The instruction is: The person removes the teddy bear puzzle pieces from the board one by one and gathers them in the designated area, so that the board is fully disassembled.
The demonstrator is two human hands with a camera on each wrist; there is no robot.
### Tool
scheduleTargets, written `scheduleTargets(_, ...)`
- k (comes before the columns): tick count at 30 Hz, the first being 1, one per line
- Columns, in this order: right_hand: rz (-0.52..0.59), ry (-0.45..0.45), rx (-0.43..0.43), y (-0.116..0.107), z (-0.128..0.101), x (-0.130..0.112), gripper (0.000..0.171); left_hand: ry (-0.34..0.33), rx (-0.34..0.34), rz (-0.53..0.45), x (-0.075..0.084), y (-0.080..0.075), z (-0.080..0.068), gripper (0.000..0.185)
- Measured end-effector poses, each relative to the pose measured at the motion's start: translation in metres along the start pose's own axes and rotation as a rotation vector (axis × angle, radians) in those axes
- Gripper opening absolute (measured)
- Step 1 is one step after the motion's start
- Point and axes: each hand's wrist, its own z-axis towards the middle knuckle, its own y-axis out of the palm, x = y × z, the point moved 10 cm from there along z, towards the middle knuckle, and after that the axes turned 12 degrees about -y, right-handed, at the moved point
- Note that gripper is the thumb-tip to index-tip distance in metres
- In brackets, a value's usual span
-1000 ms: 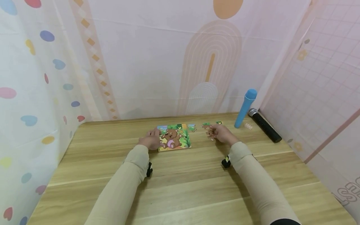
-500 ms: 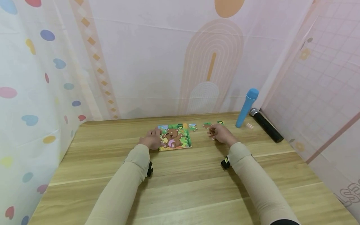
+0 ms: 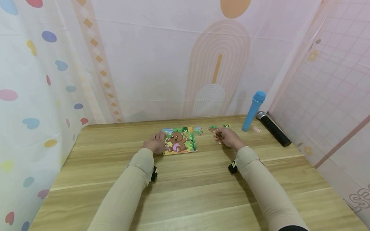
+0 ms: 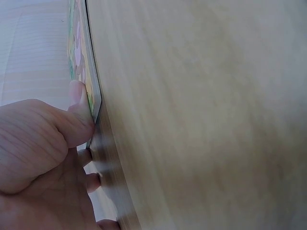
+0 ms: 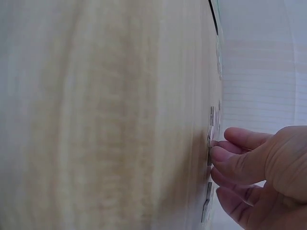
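Observation:
A jigsaw puzzle board (image 3: 180,142) with a brown bear picture lies flat on the wooden table. My left hand (image 3: 156,143) rests at its left side. In the left wrist view the thumb (image 4: 79,98) lies on the board's face, and the other fingertips reach down beside its edge. To the right, my right hand (image 3: 229,137) pinches a brown puzzle piece (image 3: 217,139) low at the tabletop, its thumb and fingertips (image 5: 219,154) close together. The fingers cover part of that piece. More loose pieces lie near: a blue-green one (image 3: 198,130) and a brown-green one (image 3: 212,128).
Another green piece (image 3: 226,125) lies behind the right hand. A blue toy microphone (image 3: 252,112) stands upright at the back right. Beside it are a small pale pink-and-white item (image 3: 256,129) and a black microphone (image 3: 274,130) lying down. Patterned curtains (image 3: 144,64) border the table (image 3: 185,192).
The head view has shifted slightly. The right fingers and the brown piece have made a very small movement; the left hand stays at the board's left side.

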Motion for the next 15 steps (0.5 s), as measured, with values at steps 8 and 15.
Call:
scheduleTargets(8, -0.506, -0.135, -0.039, -0.013, -0.003, -0.020, 0.048, 0.003, 0.001, -0.011, 0.002, -0.001, -0.005, 0.065)
scheduleTargets(15, -0.449, -0.179, -0.044, 0.011, 0.014, -0.039, 0.045, -0.008, 0.012, -0.015, 0.002, -0.003, -0.010, 0.063)
